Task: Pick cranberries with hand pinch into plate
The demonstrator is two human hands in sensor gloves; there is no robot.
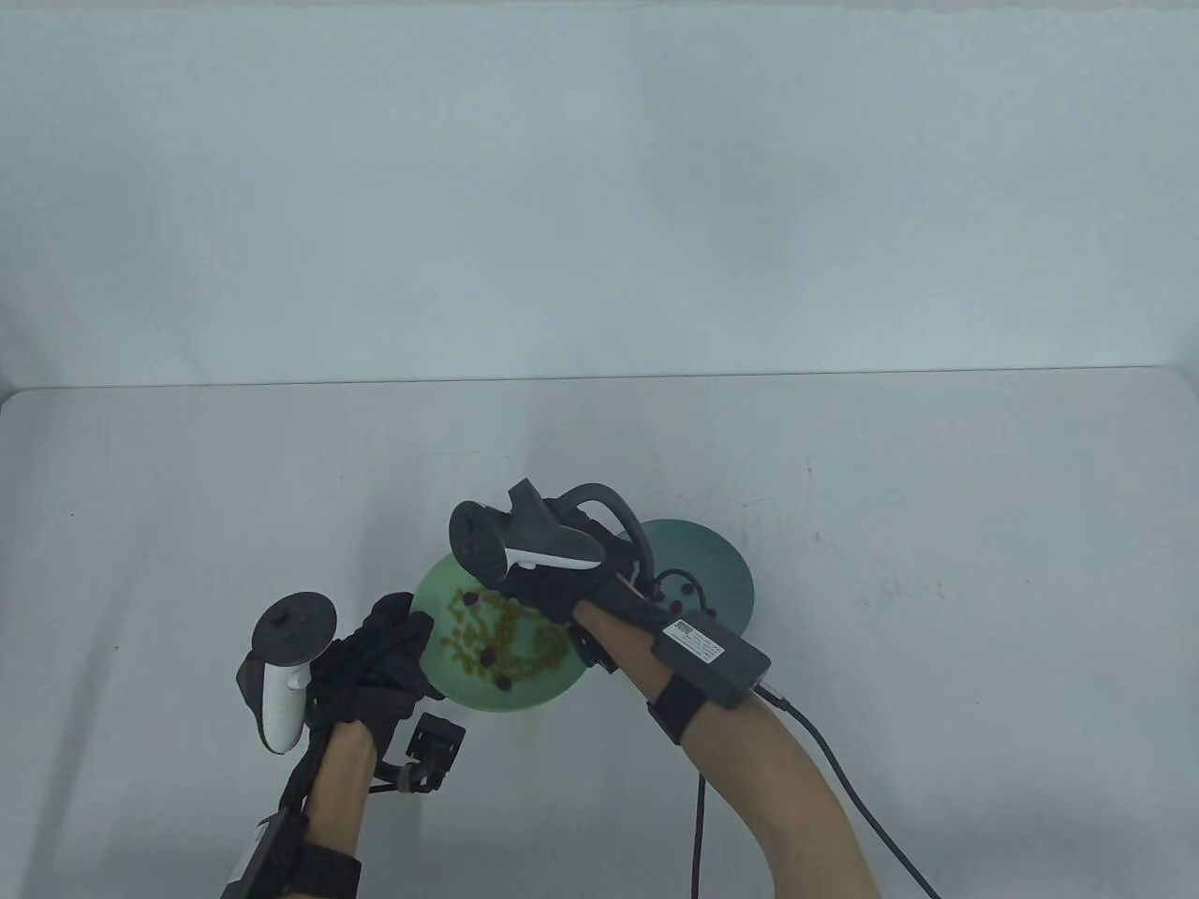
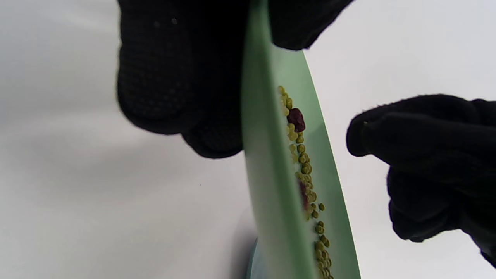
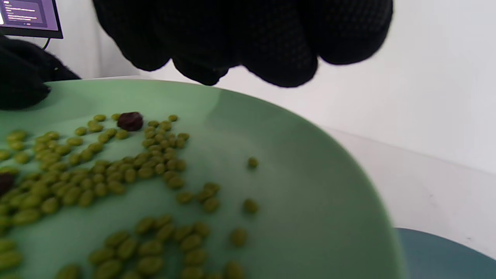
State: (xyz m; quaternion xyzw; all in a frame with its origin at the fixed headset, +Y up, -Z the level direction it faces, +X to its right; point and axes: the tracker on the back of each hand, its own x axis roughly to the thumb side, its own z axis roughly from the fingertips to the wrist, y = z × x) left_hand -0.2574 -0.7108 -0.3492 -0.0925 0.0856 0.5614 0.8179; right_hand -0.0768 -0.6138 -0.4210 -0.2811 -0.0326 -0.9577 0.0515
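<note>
A light green plate (image 1: 468,691) near the table's front holds several green beans and three dark cranberries (image 1: 468,597). My left hand (image 1: 393,646) grips its left rim, thumb on top and fingers beneath, as the left wrist view shows (image 2: 248,46). My right hand (image 1: 525,585) hovers over the far side of this plate, fingers loosely curled with nothing seen between them (image 3: 240,50). One cranberry (image 3: 130,121) lies just below and left of those fingertips. A dark teal plate (image 1: 721,562) touches the green plate's right side and holds a few cranberries (image 1: 688,588).
A black cable (image 1: 843,777) trails from my right forearm towards the table's front edge. A monitor (image 3: 31,17) shows at the top left of the right wrist view. The table's far edge runs along a pale wall.
</note>
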